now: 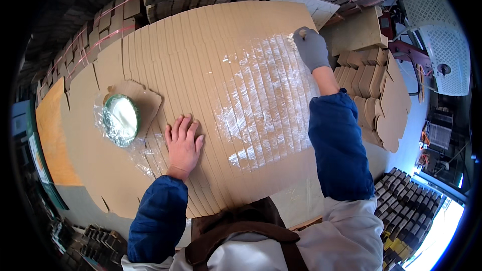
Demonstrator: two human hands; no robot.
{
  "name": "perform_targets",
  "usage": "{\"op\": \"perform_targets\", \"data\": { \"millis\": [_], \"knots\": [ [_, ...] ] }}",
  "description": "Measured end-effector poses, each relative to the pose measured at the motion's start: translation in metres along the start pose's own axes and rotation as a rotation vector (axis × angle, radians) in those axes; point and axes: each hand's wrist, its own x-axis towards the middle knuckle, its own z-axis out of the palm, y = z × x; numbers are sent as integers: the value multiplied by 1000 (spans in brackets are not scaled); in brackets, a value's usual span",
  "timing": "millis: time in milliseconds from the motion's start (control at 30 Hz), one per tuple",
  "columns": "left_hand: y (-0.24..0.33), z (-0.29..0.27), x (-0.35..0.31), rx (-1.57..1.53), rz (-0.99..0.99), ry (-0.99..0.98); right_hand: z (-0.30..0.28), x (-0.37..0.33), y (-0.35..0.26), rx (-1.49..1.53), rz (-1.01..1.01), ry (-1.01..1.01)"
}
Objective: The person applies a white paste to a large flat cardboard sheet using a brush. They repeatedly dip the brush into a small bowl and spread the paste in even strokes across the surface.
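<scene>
Cardboard (206, 90) likely light, bendy, slick where smeared, so grip where dry; left hand (184, 143) spread, empty; right hand (312, 49) curled, contents unclear.

I'm scanning the cardboard sheets (271, 15), near edge to far, then the green-rimmed tub (123, 116) toward their left edge: no lettering, number or sign I can read anywhere.

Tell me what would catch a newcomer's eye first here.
Most likely the glossy white streaks across the right half of the overlapping cardboard sheets, with the grey-gloved right hand at their far right corner. Next, perhaps, the green-rimmed tub of white stuff at left, near the bare left hand spread on the cardboard.
</scene>
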Motion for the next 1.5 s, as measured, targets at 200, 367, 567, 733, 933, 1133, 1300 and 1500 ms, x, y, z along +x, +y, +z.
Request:
{"op": "perform_targets", "data": {
  "millis": [200, 367, 567, 733, 933, 1133, 1300, 1500],
  "knots": [
    [-1, -29, 32, -122, -16, 18, -11, -15, -78, 1197, 289, -171],
    [-15, -6, 60, -69, 24, 127, 44, -27, -133, 1188, 244, -183],
    [-18, -2, 61, -85, 24, 114, 32, -32, -55, 397, 63, -42],
    [-21, 1, 60, -76, 7, 106, 22, -70, -180, 308, -334, -157],
    [-25, 3, 55, -83, 13, 127, -67, -67, -183, -17, -446, -124],
    [-27, -2, 55, -83, 28, 139, -232, -125, -309, -68, -980, -188],
    [-27, -1, 53, -74, 31, 152, -224, -152, -331, 104, -1162, -367],
    [-28, -1, 55, -85, 32, 158, -206, -161, -339, 242, -1194, -452]
  ]
}}
